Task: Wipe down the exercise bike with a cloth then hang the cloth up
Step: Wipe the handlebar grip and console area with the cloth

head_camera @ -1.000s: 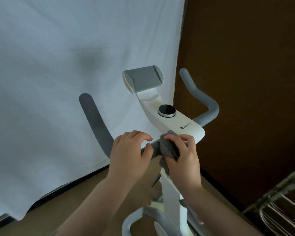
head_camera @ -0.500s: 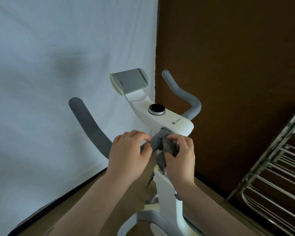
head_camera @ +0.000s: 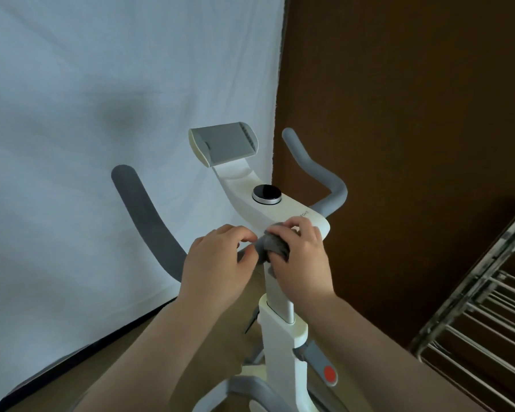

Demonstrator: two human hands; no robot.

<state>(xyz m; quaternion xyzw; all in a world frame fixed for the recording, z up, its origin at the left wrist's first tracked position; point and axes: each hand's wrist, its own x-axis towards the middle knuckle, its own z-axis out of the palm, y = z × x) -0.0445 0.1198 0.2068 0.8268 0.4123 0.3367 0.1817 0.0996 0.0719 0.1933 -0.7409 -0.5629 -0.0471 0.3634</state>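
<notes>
Gripping the grey cloth point(head_camera: 275, 245) against the bike point(head_camera: 280, 209), right hand point(head_camera: 302, 263); left hand point(head_camera: 214, 263) curled round the handlebar point(head_camera: 149, 221).

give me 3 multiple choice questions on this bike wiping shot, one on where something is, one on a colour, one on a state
1. Where is the drying rack?
A. at the right edge of the view
B. behind the white sheet
C. on the bike's handlebar

2. What colour is the cloth?
A. red
B. grey
C. yellow

3. What is the right hand doing?
A. hanging empty at the side
B. gripping the cloth against the exercise bike
C. turning the round knob

Answers:
1. A, the metal bars stand at the lower right, beside the brown wall.
2. B, the bunched fabric under the fingers is grey.
3. B, its fingers curl over the cloth just below the white console, while the black knob sits untouched above; the left hand rests beside it on the grey handlebar.
</notes>
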